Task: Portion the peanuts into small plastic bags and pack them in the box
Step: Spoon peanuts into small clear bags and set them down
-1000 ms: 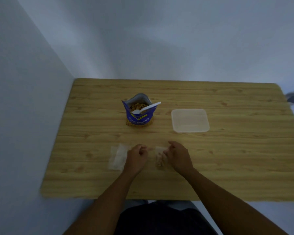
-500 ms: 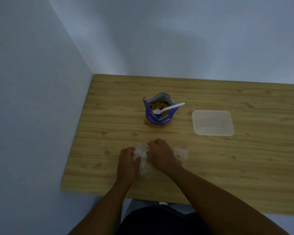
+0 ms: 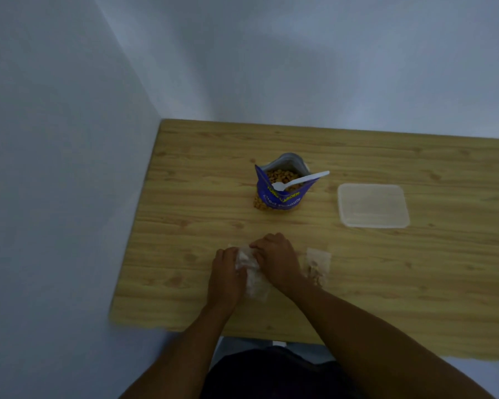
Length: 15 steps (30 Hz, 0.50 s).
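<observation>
lower centre: left grip (image 3: 224, 276) and right grip (image 3: 274, 260) both pinching small clear plastic bag (image 3: 252, 279), probably to spread its mouth | filled clear bag (image 3: 317, 264) just right, on wooden desk (image 3: 185, 197) | blue peanut pouch (image 3: 280, 195) with white plastic spoon (image 3: 300, 181) at centre | translucent rectangular box (image 3: 373, 204) at right

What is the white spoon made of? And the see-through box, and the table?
The spoon looks like white plastic: thin, smooth and evenly white. The box seems to be cloudy, see-through plastic, since the brown beneath shows faintly through it. The table looks like wood, or a wood-print coating: light brown with streaky grain and dark knots.
</observation>
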### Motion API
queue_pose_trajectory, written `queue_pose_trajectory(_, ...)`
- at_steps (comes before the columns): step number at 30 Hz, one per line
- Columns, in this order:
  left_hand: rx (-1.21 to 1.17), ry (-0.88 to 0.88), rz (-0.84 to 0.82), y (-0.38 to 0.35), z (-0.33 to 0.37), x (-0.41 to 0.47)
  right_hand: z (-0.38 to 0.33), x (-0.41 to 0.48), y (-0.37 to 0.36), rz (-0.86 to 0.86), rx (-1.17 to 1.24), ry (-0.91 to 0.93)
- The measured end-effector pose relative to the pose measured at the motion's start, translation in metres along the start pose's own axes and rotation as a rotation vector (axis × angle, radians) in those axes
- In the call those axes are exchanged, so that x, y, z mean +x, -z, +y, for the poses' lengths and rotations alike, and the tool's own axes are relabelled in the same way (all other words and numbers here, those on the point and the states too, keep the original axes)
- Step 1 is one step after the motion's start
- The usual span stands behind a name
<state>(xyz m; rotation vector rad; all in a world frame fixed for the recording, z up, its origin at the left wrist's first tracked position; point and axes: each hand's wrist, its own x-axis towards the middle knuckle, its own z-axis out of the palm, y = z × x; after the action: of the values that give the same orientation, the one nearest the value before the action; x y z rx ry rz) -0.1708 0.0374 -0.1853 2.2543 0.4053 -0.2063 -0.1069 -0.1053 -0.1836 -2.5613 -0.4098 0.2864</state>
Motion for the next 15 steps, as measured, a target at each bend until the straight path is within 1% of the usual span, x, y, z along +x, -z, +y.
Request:
queue_pose_trajectory(5, -0.006, 0.016, -0.008, 0.001, 0.003, -0.002, -0.005, -0.001, 0.007, -0.003, 0.003, 0.025)
queue_pose_trajectory(7, 0.061, 0.043, -0.013, 0.006, 0.009, 0.0, -0.006, -0.001, 0.01, -0.024, 0.032, 0.012)
queue_pose_trajectory(9, 0.132, 0.0, -0.007, 0.011, 0.009, 0.002, -0.006, -0.002, 0.014, -0.055, 0.079, 0.016)
queue_pose_trajectory(12, 0.074, -0.103, 0.013, 0.019, 0.009, 0.003, -0.005, -0.005, 0.025, -0.098, 0.156, 0.01)
queue_pose_trajectory(15, 0.005, -0.132, 0.035, 0.024, 0.015, 0.008, 0.0, -0.008, 0.037, -0.093, 0.207, 0.045)
